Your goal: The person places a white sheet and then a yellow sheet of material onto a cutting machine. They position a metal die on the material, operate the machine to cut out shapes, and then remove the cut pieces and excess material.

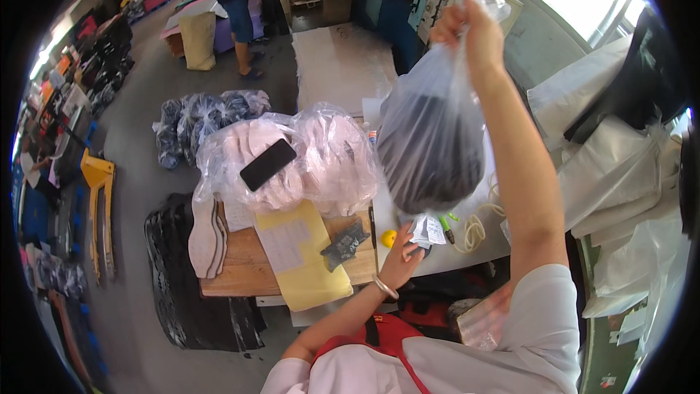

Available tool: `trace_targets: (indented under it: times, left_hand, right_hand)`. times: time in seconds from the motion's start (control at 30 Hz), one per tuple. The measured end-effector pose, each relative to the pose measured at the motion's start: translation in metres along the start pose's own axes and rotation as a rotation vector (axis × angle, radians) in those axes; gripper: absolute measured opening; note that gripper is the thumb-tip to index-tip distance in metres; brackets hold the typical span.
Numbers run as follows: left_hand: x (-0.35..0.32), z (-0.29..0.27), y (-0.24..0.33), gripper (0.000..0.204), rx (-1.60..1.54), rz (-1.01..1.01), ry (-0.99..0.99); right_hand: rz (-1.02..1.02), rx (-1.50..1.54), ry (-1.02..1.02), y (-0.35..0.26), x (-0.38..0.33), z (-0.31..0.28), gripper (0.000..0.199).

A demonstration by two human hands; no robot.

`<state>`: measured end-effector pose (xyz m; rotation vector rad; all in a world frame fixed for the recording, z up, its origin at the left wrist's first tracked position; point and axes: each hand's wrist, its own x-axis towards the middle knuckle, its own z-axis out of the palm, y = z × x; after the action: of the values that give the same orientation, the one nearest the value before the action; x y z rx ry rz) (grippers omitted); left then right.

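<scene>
- Gripping the gathered neck of a clear plastic bag (430,138) of dark pieces, the right hand (467,25) is fisted shut and raised high.
- The bag hangs straight down, long axis vertical, its bottom just above the left hand (403,254).
- That left hand reaches up beneath it, fingers loosely spread, touching a white paper slip (429,230).
- Leftward on the wooden table (240,273) lie bagged pale insoles (292,160).

right hand (467,29) gripping raised clear bag (430,142) | left hand (403,259) under it
</scene>
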<state>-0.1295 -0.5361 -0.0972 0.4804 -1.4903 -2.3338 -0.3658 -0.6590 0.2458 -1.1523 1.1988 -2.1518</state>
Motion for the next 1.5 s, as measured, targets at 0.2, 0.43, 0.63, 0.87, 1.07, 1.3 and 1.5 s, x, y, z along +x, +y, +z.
trace_targets:
  times: [0.2, 0.43, 0.63, 0.87, 1.07, 1.3, 1.5]
  left_hand:
    - [-0.043, -0.090, -0.026, 0.037, 0.007, -0.197, 0.118]
    - [-0.208, -0.165, -0.013, 0.028, 0.302, -0.410, 0.635]
    - [-0.257, -0.150, -0.006, 0.027, 0.171, -0.397, 0.782]
    - [-0.238, -0.172, 0.002, 0.027, 0.527, -0.404, 0.532]
    - [-0.212, -0.220, 0.047, 0.024, 0.786, -0.223, 0.241]
    - [-0.216, -0.268, 0.057, 0.024, 1.020, -0.164, -0.037]
    - [-0.213, -0.226, 0.033, 0.024, 1.023, -0.175, -0.463]
  right_hand:
    - [-0.077, -0.273, 0.394, 0.080, 0.007, -0.106, 0.037]
    - [-0.078, -0.520, 0.539, 0.178, -0.004, -0.150, 0.040]
    - [0.005, -1.231, 0.406, 0.131, -0.007, -0.157, 0.048]
    - [-0.835, -0.735, 0.526, -0.022, -0.149, -0.009, 0.045]
    - [-0.229, 0.112, -0.703, -0.077, -0.283, 0.164, 0.023]
    - [-0.573, 0.301, 0.069, -0.112, -0.366, 0.259, 0.013]
    - [-0.827, -0.018, 0.776, -0.170, -0.426, 0.283, 0.015]
